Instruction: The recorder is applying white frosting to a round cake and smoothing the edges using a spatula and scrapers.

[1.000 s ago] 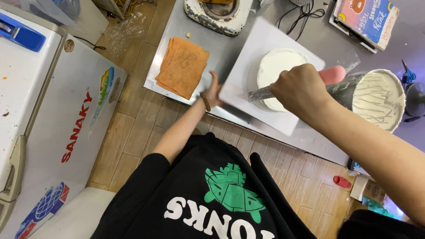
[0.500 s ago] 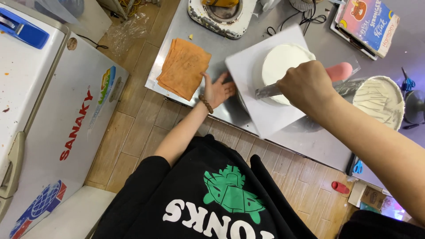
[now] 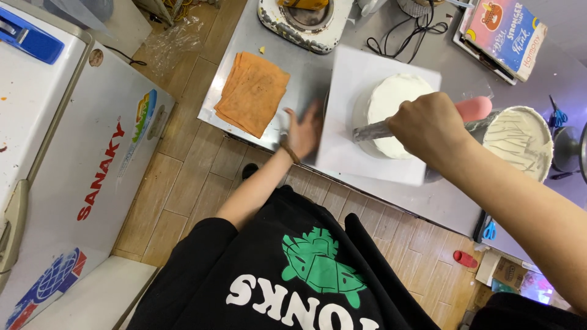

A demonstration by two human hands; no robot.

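Note:
A round white frosted cake point(image 3: 391, 104) sits on a square white board point(image 3: 361, 79) on a steel table point(image 3: 244, 43). My right hand point(image 3: 428, 128) grips a pink-handled metal spatula point(image 3: 373, 131), its blade pressed against the cake's near side. My left hand point(image 3: 304, 131) is blurred at the board's left edge, fingers spread and touching it. A steel bowl of white cream point(image 3: 520, 142) stands just right of the cake.
An orange folded cloth point(image 3: 252, 91) lies on the table's left end. A round white appliance point(image 3: 306, 21) and cables sit at the back, a colourful box point(image 3: 504, 33) at back right. A white chest freezer point(image 3: 79, 153) stands to the left over wooden floor.
The board and cake have turned, its corners now sitting squarer to me. My left hand slid along the board's left edge. The right hand kept the spatula on the cake.

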